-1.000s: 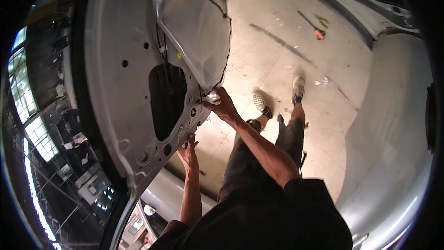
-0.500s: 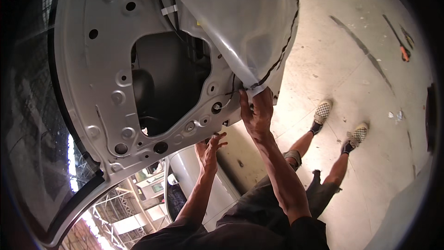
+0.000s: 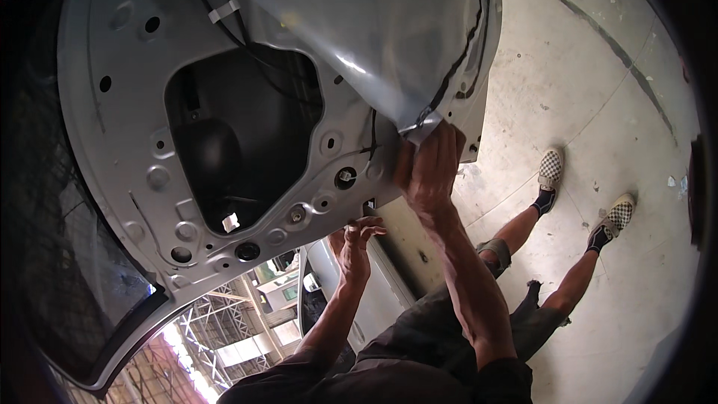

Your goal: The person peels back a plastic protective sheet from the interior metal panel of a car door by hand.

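A car door [image 3: 157, 179] fills the upper left, with its bare inner metal panel toward me. A translucent plastic sheet [image 3: 374, 37], edged with black sealant [image 3: 467, 52], hangs partly loose over its upper right part. My right hand [image 3: 432, 168] is closed on the gathered lower corner of this sheet, beside the panel; its fingertips are partly hidden. At the door's lower edge is my left hand [image 3: 355, 245], fingers stretched out and apart, with nothing seen in it. Black cables [image 3: 238, 26] with a white tape tab run behind the sheet.
A large opening [image 3: 243, 135] in the panel shows the dark door cavity. The window glass [image 3: 90, 254] lies to the left. A silver vehicle [image 3: 366, 284] stands behind my left arm. My feet in checkered shoes [image 3: 550, 168] are on the concrete floor [image 3: 583, 90], which bears a dark streak.
The view has shifted, and the door sits further left. My right hand has moved slightly up and right with the sheet's corner. My left hand stays at the door's lower edge.
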The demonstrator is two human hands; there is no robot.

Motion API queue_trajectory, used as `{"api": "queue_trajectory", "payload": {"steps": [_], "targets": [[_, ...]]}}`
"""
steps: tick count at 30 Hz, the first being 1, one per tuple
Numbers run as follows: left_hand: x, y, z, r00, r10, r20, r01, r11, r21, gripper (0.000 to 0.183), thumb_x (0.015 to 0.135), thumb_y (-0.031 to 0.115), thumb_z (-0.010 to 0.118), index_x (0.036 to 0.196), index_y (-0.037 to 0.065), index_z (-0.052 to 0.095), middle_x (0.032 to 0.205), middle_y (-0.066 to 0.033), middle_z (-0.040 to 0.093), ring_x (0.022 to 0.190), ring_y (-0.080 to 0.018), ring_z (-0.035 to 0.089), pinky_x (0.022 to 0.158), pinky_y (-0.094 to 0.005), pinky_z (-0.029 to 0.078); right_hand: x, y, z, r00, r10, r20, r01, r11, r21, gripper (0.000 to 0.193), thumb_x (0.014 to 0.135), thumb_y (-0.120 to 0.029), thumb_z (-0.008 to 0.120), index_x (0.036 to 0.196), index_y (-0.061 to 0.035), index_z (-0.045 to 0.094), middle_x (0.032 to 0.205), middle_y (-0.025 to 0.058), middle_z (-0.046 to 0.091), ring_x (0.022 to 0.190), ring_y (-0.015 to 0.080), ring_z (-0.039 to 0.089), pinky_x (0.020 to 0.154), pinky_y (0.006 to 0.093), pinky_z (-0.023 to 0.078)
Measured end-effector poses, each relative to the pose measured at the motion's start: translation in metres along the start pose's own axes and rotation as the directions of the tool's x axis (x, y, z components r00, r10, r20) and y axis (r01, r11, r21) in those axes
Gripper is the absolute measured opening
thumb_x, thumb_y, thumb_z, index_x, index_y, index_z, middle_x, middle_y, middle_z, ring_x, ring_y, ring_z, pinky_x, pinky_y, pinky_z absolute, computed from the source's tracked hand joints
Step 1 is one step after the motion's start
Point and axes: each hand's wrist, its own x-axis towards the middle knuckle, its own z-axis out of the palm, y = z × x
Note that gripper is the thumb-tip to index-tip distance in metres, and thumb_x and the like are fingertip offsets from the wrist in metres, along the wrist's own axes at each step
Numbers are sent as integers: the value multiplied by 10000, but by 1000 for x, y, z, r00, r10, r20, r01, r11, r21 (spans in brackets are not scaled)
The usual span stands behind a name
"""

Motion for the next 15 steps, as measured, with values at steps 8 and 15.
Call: {"api": "queue_trajectory", "payload": {"steps": [8, 15], "targets": [[2, -3, -12, 999, -32, 42, 29, 997, 74, 460, 939, 387, 623, 1164, 75, 371, 1087, -98, 502, 902, -320, 673, 626, -414, 577, 16, 3, -25, 834, 501, 230, -552, 758, 348, 59, 878, -14, 613, 908, 32, 592, 858, 180, 641, 810, 278, 623, 749, 334, 459], [3, -6, -5, 1000, -7, 10, 7, 999, 46, 630, 939, 398, 621, 1357, 69, 285, 1170, -111, 471, 861, -270, 669, 618, -390, 570, 2, 18, -46, 764, 502, 405, -632, 461, 623, 437, 808, -137, 766, 1194, 3, 617, 1069, 76, 638, 1017, 174, 603, 896, 285, 463]]}}
